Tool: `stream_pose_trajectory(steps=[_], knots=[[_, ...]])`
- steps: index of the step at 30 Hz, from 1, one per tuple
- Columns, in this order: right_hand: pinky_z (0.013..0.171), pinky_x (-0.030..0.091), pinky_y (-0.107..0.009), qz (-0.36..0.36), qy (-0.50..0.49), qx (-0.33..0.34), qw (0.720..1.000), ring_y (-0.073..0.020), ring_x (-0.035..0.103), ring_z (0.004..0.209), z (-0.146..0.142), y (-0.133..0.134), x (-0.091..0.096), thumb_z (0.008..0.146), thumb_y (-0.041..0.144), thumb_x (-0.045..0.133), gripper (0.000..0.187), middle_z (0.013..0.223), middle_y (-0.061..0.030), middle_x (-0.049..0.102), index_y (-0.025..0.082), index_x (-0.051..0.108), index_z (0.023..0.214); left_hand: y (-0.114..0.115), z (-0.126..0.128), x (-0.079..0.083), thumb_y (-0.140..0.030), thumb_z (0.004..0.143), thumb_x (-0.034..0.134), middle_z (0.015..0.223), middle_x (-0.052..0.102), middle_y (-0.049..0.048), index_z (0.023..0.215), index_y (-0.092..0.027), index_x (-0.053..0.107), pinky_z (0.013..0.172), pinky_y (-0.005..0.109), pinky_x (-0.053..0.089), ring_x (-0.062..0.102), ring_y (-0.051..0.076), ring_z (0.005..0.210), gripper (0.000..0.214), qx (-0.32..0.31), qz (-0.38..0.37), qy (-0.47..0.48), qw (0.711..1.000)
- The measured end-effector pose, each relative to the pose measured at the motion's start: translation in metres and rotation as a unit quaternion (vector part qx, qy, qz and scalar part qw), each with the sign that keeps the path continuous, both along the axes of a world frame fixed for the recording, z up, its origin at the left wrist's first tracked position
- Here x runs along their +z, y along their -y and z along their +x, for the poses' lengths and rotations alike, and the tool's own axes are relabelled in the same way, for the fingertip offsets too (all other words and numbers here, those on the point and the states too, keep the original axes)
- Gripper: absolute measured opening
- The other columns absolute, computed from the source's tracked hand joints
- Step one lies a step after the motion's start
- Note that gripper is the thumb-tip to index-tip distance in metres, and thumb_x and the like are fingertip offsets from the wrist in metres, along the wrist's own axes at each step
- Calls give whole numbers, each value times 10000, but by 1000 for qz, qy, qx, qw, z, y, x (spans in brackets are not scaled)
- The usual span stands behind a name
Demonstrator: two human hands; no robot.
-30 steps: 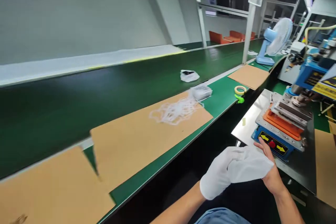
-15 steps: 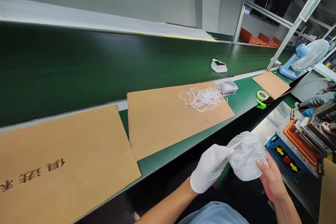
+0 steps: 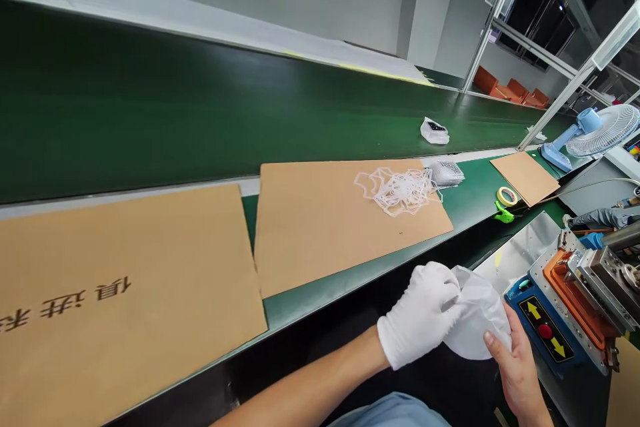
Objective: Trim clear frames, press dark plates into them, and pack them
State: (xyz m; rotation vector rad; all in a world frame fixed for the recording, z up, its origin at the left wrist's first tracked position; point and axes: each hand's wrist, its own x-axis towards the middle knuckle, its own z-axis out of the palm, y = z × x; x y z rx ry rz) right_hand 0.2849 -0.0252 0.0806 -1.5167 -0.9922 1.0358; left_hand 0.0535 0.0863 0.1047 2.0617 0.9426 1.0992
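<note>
A thin white bag-like sheet (image 3: 483, 320), soft and slightly see-through, hangs between my hands above the dark gap in front of the bench. My left hand (image 3: 425, 310), in a white glove, is closed with bent fingers at the sheet's left edge; the fingertips are partly hidden. On the right side, my bare right hand (image 3: 513, 353) pinches the sheet with the thumb on top and the fingers behind. Whether anything is inside the sheet I cannot tell.
Cardboard sheets (image 3: 320, 233) lie along the green bench, one carrying a pile of white strips (image 3: 403, 190). Beyond it is a green belt with a small wrapped item (image 3: 435, 131). A tape roll (image 3: 507, 196), green-handled tool (image 3: 504, 213), blue fan (image 3: 587, 121) and press machine (image 3: 555, 320) are at right.
My left hand has turned and moved slightly right; the slim white piece at its fingertips is out of sight. My right hand still grips the sheet. The view has shifted a little left.
</note>
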Motion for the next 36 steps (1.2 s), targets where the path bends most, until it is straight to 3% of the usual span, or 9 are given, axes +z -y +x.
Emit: stream_pose_trajectory(steps=[2,5,8,10,17,23,30,34,36], knots=[[1206,452,-555,-24,6,9,1000,-380,515,1467,3,-2,1,874,485,831,727,1588,-91,560,315,560,1527,-4,-2,3,-289,926,647,975,735,77,787,-198,716,944,420,511,656,259,999,180,-50,-51,49,996],[1197,463,-546,-36,-1,31,999,-383,471,1497,10,-1,2,872,497,826,736,1608,-88,535,308,559,1531,-9,-12,8,-203,899,562,1007,760,42,960,-213,775,890,344,553,686,210,931,221,-210,-165,82,960],[1154,498,-537,-41,-13,53,998,-389,507,1460,16,1,4,868,488,830,723,1581,-98,562,304,574,1519,-12,-16,11,-118,816,505,1201,765,47,1154,-227,782,1063,383,523,687,242,1150,450,-282,-204,102,932],[1113,522,-540,-52,-25,73,996,-401,567,1390,15,2,6,854,492,840,711,1520,-117,612,289,603,1492,-10,-11,10,-156,830,553,1209,764,55,1176,-229,776,1068,395,528,680,263,1181,418,-228,-223,107,942],[1077,514,-483,-42,-75,136,987,-350,652,1239,-8,-5,12,833,544,851,731,1407,-109,675,277,608,1469,-1,9,-9,-339,757,767,915,741,30,949,-178,761,721,298,550,688,222,827,250,-127,-280,19,951],[1007,555,-464,-51,-149,62,986,-339,661,1220,-10,-7,8,937,639,719,574,1365,-124,692,267,658,1370,4,-2,-18,-323,691,847,1131,791,101,1135,-169,766,942,418,584,726,325,1050,477,-9,-328,99,939],[813,587,-388,-15,-115,-64,991,-274,699,912,-26,-32,-20,848,637,810,432,888,-49,738,224,686,879,18,-18,-23,-230,650,788,958,750,43,958,-183,723,790,346,548,696,250,895,318,86,-316,73,942],[756,591,-374,69,-43,-183,980,-241,696,822,-10,-49,-44,864,641,752,418,865,-21,726,246,658,962,29,-28,-50,-166,592,777,787,620,-30,931,-184,626,628,263,459,548,131,674,371,129,-344,176,913],[752,597,-395,78,14,-157,984,-260,708,835,-1,-55,-52,911,677,648,480,936,-50,753,244,674,1115,33,-34,-59,-240,639,810,815,617,-22,923,-181,590,595,251,462,535,112,651,364,120,-367,281,879]])
